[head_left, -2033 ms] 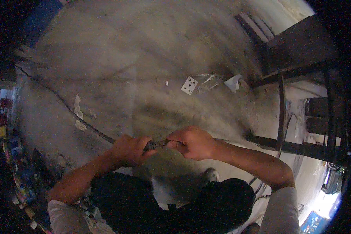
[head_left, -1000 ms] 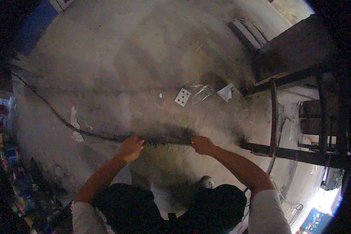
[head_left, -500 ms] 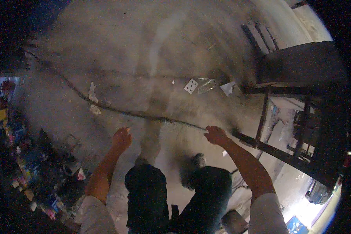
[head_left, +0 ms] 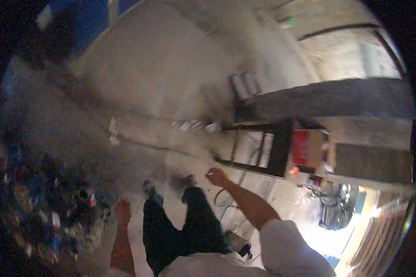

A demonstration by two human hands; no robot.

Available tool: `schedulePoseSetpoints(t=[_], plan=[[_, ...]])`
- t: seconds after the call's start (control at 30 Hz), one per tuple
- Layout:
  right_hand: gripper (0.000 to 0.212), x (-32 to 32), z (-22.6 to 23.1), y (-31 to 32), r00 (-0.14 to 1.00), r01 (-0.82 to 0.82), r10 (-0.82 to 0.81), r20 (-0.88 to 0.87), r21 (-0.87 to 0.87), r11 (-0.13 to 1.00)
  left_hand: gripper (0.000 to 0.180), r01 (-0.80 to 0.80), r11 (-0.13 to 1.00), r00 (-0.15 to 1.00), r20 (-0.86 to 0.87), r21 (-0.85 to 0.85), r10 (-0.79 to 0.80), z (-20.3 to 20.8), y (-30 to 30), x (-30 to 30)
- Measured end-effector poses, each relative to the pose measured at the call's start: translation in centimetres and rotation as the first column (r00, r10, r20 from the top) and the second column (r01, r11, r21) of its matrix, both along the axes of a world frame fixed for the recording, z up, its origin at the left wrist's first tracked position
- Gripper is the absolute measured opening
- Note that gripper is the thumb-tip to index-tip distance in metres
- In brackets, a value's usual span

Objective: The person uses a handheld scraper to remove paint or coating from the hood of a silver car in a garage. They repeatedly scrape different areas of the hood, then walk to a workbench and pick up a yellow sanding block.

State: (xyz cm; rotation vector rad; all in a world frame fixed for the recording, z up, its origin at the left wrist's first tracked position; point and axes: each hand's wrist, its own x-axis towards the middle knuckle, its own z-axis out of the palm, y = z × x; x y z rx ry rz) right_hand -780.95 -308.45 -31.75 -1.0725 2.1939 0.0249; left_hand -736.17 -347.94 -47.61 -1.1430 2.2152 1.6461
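Note:
My right hand (head_left: 216,177) is closed, with a small pale spot showing at its fingers. What it holds is too blurred to name. A long dark cord-like strand (head_left: 155,147) crosses the floor in front of me. Its right end fades out short of my right hand, and I cannot tell whether they are joined. My left hand (head_left: 123,208) hangs low beside my left leg, near a cluttered heap, its fingers smeared by motion.
A heap of mixed small items (head_left: 64,207) covers the left side. Pale scraps (head_left: 189,125) lie on the floor ahead. To the right are a dark-framed rack (head_left: 254,168), a red panel (head_left: 301,147), a black bag-like object (head_left: 335,214) and a looped cable (head_left: 223,197).
My view has swung to the right and risen, bringing in more of the right side. My left hand has dropped beside my leg. My right hand now appears nearer my body.

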Motion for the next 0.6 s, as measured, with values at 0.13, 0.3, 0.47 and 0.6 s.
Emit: schedulePoseSetpoints(t=[0.13,0.3,0.47,0.6], plan=[[0.032,1.5,7.0,-12.1,0.981,-0.195,0.195,-0.015,0.008,0.981,0.04,0.086,0.981,0.971,0.236,-0.176,-0.043,7.8,-5.8,0.9],[0.01,0.7,9.8,-24.1,0.93,-0.36,0.268,-0.25,-0.766,0.533,0.04,-0.123,0.965,0.975,0.151,-0.233,0.161,13.9,-10.0,0.7],[0.022,-2.0,7.3,-34.4,0.78,0.363,0.079,0.62,-0.552,0.751,0.043,-0.563,0.805,0.824,-0.045,-0.188,0.565,15.8,-15.1,0.5],[0.032,-1.1,8.9,-45.4,0.867,0.102,0.209,0.452,-0.572,0.814,0.045,-0.594,0.724,0.71,0.194,-0.35,0.676,19.2,-17.8,0.0]])
